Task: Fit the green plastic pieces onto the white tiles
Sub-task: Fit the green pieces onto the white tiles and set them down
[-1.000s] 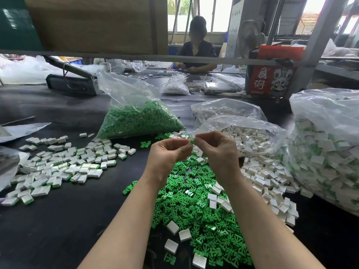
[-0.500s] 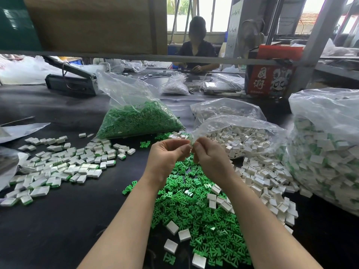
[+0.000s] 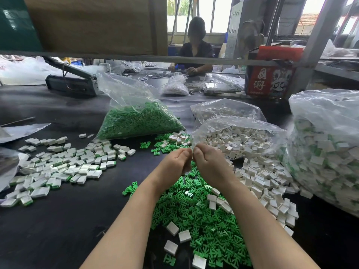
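Note:
My left hand [image 3: 177,162] and my right hand [image 3: 210,162] are held together above the table, fingers curled shut and thumbs touching. They pinch a small part between the fingertips, and the fingers hide it almost wholly. Below them a heap of loose green plastic pieces [image 3: 198,220] lies with a few white tiles [image 3: 184,235] on it. More loose white tiles [image 3: 262,183] spread to the right of the heap. At the left lies a spread of tiles with green backs [image 3: 64,164].
An open bag of green pieces [image 3: 136,121] and an open bag of white tiles [image 3: 239,138] stand behind my hands. A big bag of fitted tiles [image 3: 330,148] fills the right edge. A person [image 3: 196,47] sits across the table, behind a low beam [image 3: 136,58].
My hands have sunk a little and closed in on each other. The right fingers, raised apart before, now curl against the left thumb.

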Demonstrator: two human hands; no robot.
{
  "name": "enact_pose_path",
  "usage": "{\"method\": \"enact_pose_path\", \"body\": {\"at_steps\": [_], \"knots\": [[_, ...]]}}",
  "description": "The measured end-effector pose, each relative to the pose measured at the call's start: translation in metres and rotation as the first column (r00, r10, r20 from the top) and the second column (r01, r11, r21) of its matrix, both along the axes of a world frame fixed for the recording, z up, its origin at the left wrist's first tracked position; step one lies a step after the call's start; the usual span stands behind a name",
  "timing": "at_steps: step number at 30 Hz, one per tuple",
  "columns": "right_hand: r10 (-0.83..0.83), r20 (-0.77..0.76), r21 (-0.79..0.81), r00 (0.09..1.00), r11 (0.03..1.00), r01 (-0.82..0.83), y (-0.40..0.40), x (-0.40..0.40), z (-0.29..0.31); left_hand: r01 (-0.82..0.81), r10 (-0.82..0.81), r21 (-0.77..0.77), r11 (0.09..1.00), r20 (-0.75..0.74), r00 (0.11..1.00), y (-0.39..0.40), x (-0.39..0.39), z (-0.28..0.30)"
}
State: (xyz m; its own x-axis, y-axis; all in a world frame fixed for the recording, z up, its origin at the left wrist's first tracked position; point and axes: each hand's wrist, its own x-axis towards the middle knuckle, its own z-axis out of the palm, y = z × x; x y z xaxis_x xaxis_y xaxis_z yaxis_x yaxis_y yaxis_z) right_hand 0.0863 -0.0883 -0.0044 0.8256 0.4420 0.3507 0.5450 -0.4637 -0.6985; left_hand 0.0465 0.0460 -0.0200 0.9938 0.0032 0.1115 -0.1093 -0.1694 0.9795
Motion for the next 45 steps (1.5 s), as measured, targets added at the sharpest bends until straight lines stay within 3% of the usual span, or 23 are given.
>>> {"method": "enact_pose_path", "body": {"at_steps": [5,10,16,24,34,37,40,45], "knots": [[0.017,0.014,-0.089,1.000,0.996,-0.016,0.001,-0.001,-0.003,0.067,-0.067,-0.015,0.998,0.007,0.998,0.002,-0.001,0.002],[0.030,0.006,-0.107,1.000,0.994,-0.029,0.005,-0.006,-0.004,0.024,-0.025,-0.070,0.997,-0.015,1.000,-0.002,-0.007,0.007],[0.026,-0.008,-0.161,1.000,0.987,-0.027,0.006,-0.007,-0.009,-0.012,0.012,-0.012,1.000,-0.025,1.000,-0.001,-0.003,0.000],[0.032,0.002,-0.142,0.999,0.989,-0.032,0.004,-0.009,-0.006,0.014,-0.020,-0.159,0.987,-0.038,0.999,-0.014,-0.002,-0.003],[0.062,0.142,-0.238,0.988,0.971,-0.027,-0.001,-0.008,0.000,-0.016,0.022,-0.113,0.993,0.056,0.998,-0.012,-0.005,0.004],[-0.018,0.032,-0.073,0.999,0.997,0.020,0.000,-0.004,0.002,-0.110,0.104,0.030,0.993,0.171,0.980,-0.004,-0.006,0.004],[-0.064,-0.158,0.125,0.985,0.989,0.084,0.000,0.001,0.006,-0.175,0.165,0.032,0.984,0.210,0.964,0.000,-0.007,0.007],[0.132,-0.508,0.312,0.851,0.949,0.039,-0.004,0.000,0.007,-0.220,0.196,0.090,0.971,0.225,0.955,-0.003,-0.005,0.008]]}}
